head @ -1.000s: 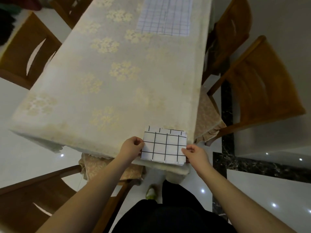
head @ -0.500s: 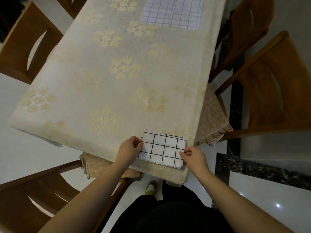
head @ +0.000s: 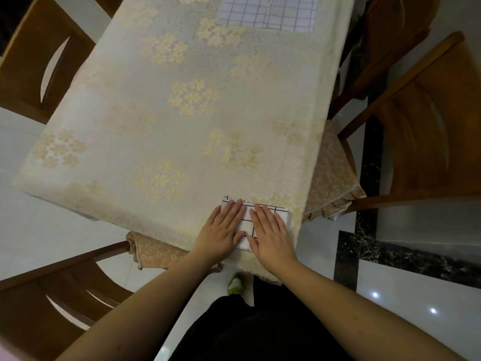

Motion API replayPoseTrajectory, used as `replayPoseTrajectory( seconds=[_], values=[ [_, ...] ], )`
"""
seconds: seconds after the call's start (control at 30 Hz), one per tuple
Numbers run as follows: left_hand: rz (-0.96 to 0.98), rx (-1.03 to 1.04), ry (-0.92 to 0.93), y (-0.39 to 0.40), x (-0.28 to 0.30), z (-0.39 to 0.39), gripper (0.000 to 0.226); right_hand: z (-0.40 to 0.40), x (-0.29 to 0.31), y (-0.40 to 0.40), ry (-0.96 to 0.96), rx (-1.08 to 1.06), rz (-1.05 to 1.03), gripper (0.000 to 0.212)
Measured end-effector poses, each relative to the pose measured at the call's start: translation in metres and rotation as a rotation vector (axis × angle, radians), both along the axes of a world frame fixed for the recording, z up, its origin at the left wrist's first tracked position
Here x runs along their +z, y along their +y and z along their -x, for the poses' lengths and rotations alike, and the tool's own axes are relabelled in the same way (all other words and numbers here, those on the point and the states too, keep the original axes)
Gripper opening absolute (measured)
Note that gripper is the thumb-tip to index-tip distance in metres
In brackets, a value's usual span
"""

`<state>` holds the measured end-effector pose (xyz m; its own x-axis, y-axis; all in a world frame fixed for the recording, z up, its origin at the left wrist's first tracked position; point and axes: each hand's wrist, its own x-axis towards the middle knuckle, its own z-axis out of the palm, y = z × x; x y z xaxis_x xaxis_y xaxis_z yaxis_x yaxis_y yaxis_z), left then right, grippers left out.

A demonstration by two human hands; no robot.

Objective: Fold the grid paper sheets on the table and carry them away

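Folded grid paper [head: 247, 226]: lies at the table's near right corner, long axis left to right, pressed flat under left hand [head: 221, 231] and right hand [head: 270, 235], fingers straight, holding nothing. Table [head: 156, 113]: cream flowered cloth, running lengthwise away. Second grid sheet [head: 268, 11]: far right edge, unfolded. Chairs [head: 426, 121]: wooden, both sides. Floor [head: 416, 295]: pale glossy tile, dark marble band right.

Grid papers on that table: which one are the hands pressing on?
The small folded grid paper with bold black lines, at the near table edge, under the left hand and right hand. The larger, fine-lined sheet lies untouched at the far end.
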<state>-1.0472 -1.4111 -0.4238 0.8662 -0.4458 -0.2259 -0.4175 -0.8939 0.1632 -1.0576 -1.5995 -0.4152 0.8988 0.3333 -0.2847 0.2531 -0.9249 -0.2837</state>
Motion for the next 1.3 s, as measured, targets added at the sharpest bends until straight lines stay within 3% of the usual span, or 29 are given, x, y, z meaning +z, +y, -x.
replayPoseTrajectory(
  seconds=[0.2, 0.33, 0.6, 0.73, 0.83, 1.13, 1.3],
  values=[
    [-0.062, 0.018, 0.058, 0.003, -0.001, -0.003, 0.07, 0.003, -0.008, -0.011, 0.04, -0.013, 0.063, 0.073],
    [-0.082, 0.084, 0.089, 0.015, -0.005, -0.006, 0.087, 0.006, -0.008, -0.023, 0.075, -0.062, 0.106, 0.081],
    [-0.142, 0.012, 0.233, 0.021, 0.011, -0.021, 0.099, 0.0, 0.005, -0.032, 0.158, -0.04, 0.084, 0.093],
    [-0.087, 0.038, 0.203, 0.023, 0.036, -0.026, 0.08, 0.0, 0.042, -0.025, 0.176, -0.154, 0.069, 0.083],
    [0.049, 0.056, -0.011, 0.027, 0.067, -0.015, 0.06, 0.017, 0.077, -0.01, 0.128, -0.253, -0.021, 0.08],
    [0.042, 0.017, -0.221, 0.072, 0.124, 0.061, 0.033, 0.068, 0.144, 0.039, 0.199, -0.148, 0.039, 0.073],
    [0.002, 0.055, -0.235, 0.098, 0.142, 0.095, 0.014, 0.102, 0.167, 0.056, 0.182, -0.073, 0.048, 0.068]
  ],
)
